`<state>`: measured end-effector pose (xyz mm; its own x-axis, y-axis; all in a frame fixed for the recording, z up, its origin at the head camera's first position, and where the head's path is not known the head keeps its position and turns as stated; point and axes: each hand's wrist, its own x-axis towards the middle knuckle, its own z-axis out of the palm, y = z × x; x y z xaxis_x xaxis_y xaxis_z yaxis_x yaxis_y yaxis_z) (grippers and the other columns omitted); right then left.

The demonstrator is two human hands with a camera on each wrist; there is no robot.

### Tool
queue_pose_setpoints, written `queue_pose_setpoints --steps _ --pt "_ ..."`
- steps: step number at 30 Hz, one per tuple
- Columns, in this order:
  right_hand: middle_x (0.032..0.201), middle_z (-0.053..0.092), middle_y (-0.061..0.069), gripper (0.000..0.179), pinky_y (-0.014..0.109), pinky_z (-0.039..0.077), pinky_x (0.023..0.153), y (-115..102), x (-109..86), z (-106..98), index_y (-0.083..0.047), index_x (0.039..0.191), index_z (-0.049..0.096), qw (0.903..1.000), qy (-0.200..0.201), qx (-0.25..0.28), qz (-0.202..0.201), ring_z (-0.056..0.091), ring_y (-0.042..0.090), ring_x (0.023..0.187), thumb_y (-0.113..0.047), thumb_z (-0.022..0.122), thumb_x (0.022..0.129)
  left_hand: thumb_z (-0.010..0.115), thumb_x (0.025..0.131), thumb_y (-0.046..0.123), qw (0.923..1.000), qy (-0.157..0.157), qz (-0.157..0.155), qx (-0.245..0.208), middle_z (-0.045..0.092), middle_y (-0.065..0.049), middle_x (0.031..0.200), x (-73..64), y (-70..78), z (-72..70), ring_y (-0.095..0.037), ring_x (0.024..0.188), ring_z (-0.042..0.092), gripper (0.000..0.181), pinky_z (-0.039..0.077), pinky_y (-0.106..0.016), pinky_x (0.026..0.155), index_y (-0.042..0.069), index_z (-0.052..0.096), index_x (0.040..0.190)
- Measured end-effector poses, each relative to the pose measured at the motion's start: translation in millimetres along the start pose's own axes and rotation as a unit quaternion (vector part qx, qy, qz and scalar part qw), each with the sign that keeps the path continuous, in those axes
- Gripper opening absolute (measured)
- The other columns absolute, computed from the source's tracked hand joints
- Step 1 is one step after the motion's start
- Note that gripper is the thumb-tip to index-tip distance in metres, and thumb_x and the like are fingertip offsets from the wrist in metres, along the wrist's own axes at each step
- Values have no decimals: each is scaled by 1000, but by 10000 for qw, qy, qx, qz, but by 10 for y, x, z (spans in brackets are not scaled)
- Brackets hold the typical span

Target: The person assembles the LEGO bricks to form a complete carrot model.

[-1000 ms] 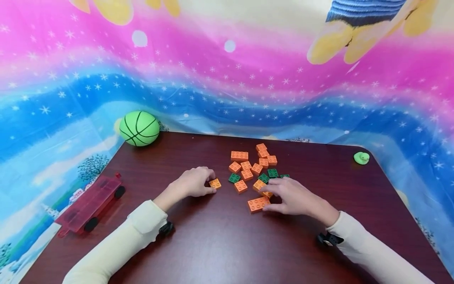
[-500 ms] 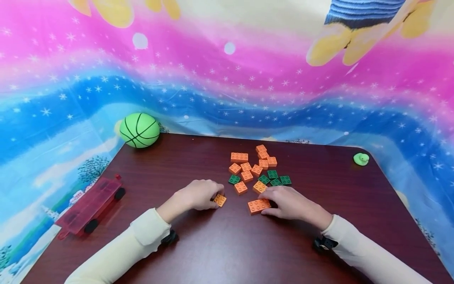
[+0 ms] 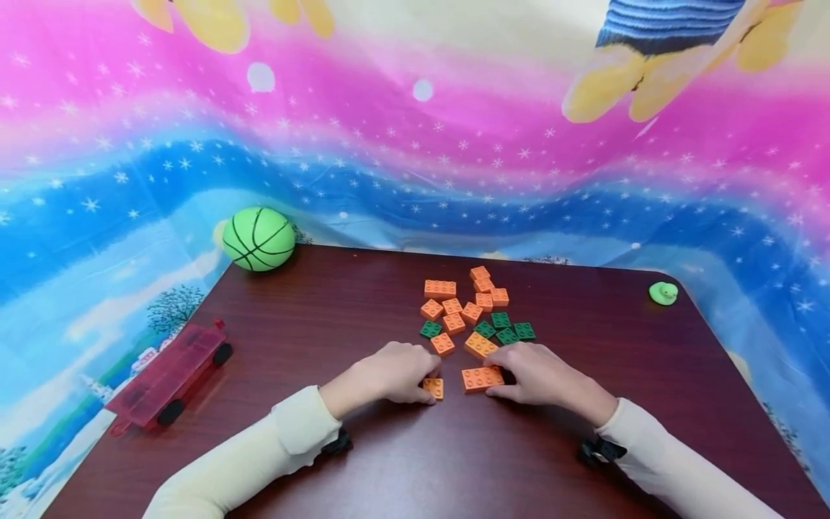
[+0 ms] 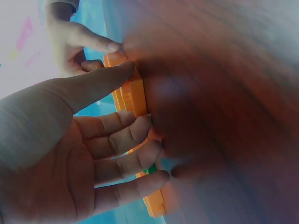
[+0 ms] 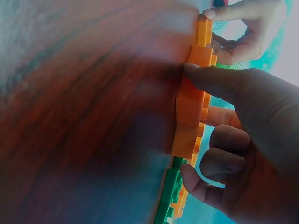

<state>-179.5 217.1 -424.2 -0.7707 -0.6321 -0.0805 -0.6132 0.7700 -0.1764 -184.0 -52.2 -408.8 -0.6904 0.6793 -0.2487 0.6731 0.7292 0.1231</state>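
Observation:
Between its thumb and fingers my left hand [image 3: 397,373] pinches a small yellow-orange toy building brick [image 3: 433,389] by its left side, close to the table top. Facing it, my right hand [image 3: 543,375] pinches the right end of a larger orange building brick [image 3: 480,380], which lies flat on the table. A small gap parts the two bricks in the head view. Just behind the right fingers sits a yellow-orange brick [image 3: 480,345], partly covered by them. In the right wrist view, the right thumb [image 5: 215,79] presses against the side of an orange brick [image 5: 192,106].
Several loose orange bricks [image 3: 453,322] lie behind the hands, with green bricks [image 3: 501,319] among them. A red toy wagon [image 3: 170,375] stands at the left edge. The green ball [image 3: 259,239] is at the back left corner, a green toy duck [image 3: 663,293] at the back right.
My left hand has brought its small brick rightward and nearer the front, close to the larger brick. The right hand has drawn back off the green bricks and closed on the larger brick's end.

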Motion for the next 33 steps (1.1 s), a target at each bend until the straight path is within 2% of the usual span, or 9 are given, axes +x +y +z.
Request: queue_pose_setpoints --steps 6,13,18,24,30,33 --pt "113 77 -4 41 37 59 80 41 -46 -9 -19 119 76 9997 -103 198 85 70 11 97 -47 77 89 75 89 53 9998 -105 131 95 57 12 78 71 126 -10 -6 67 54 35 44 -27 60 22 63 95" --pt "110 77 -3 38 32 55 71 56 -98 -54 -19 115 77 9997 106 6 222 68 9 91 -45 79 88 73 91 55 9996 -106 161 186 58 11 78 146 212 -8 -6 67 55 35 46 -29 60 21 63 99" --pt "108 76 -4 40 26 46 63 63 -116 -71 -18 118 76 9990 93 -52 442 60 4 80 -44 80 88 71 92 55 9994 -25 217 251 58 12 78 178 262 11 -6 68 56 35 47 -30 60 23 62 99" --pt "104 75 -6 42 24 39 59 96 -142 -66 -19 120 75 9988 72 -11 484 51 1 72 -44 81 86 70 92 58 9991 13 239 354 57 12 75 236 310 25 -6 65 55 36 46 -30 56 24 60 98" --pt "90 70 -12 40 24 35 55 109 -146 -55 -20 118 75 9987 85 66 508 45 2 65 -44 80 87 70 92 57 9985 116 342 405 59 13 75 277 341 31 -5 66 56 34 46 -31 59 26 62 101" --pt "75 61 -14 38 23 30 51 115 -148 -45 -20 116 75 9984 102 94 543 41 2 59 -44 80 87 70 92 59 9978 137 387 514 60 13 74 297 363 37 -5 65 56 35 47 -32 59 26 63 100"
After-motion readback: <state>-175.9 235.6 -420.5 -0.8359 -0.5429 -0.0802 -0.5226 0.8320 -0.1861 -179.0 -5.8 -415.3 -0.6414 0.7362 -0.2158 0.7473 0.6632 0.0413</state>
